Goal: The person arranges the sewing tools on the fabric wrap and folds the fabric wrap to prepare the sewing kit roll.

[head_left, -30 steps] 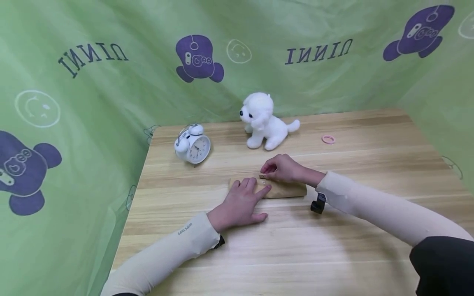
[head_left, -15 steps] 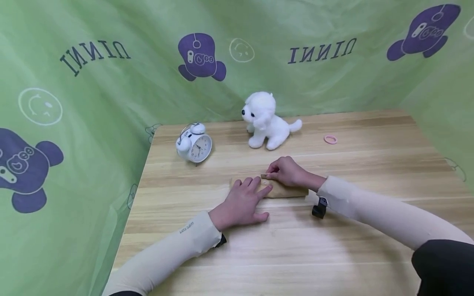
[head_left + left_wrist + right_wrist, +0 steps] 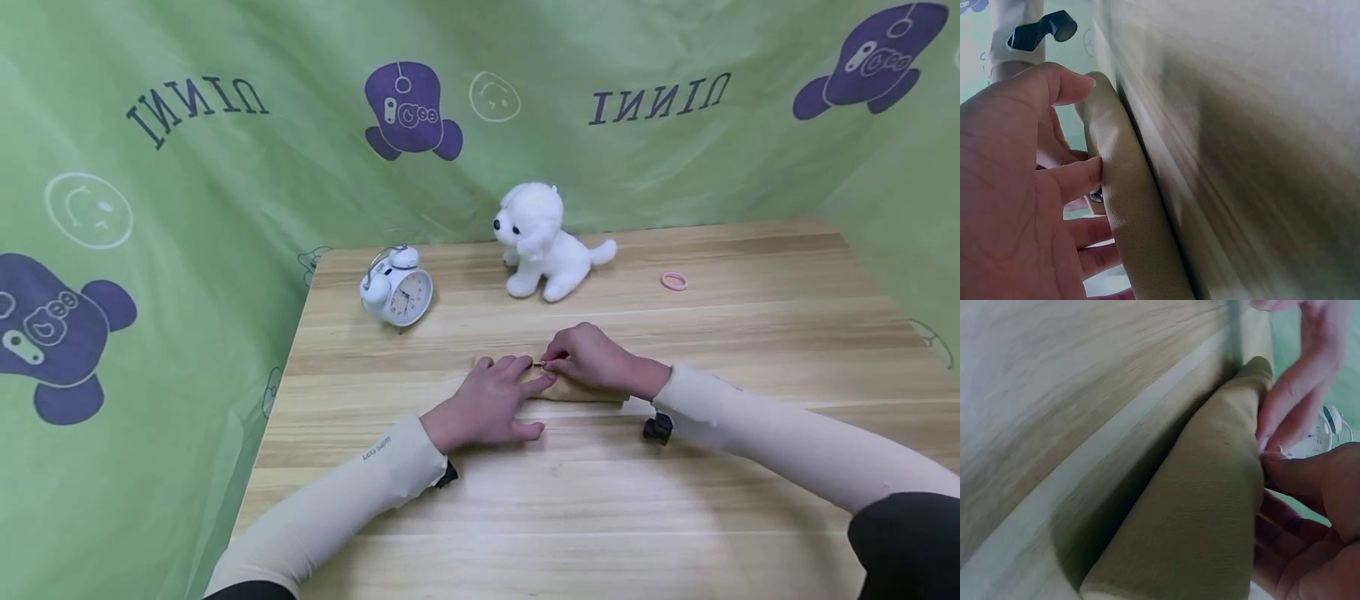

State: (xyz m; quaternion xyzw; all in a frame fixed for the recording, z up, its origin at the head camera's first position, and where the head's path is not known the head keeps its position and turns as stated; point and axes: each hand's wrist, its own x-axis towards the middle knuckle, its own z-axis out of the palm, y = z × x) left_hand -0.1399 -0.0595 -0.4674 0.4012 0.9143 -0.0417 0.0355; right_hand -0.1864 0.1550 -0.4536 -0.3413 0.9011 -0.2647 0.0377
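A flat tan fabric pouch [image 3: 592,393] lies on the wooden table in front of the person, partly covered by both hands. The left hand [image 3: 487,402] rests on its left part with fingers spread, the fingertips pressing on the cloth and the thumb pointing aside. Bent over the pouch's upper edge, the right hand [image 3: 591,357] pinches a small tab [image 3: 538,364] between thumb and index finger. In the left wrist view, a metal snap button [image 3: 1095,196] shows beside the left fingers. The right wrist view shows the right thumb [image 3: 1300,472] at the pouch's edge, close to the left fingers.
Behind the hands, a white alarm clock [image 3: 397,287] stands at the left and a white plush dog [image 3: 547,246] sits in the middle. A pink ring-shaped band [image 3: 674,281] lies at the right. Green printed cloth [image 3: 300,167] hangs around the table.
The right hand has come down slightly and closer to the left fingers, bringing the tab down toward the snap button. The left hand stays on the pouch. The head view has shifted a little.
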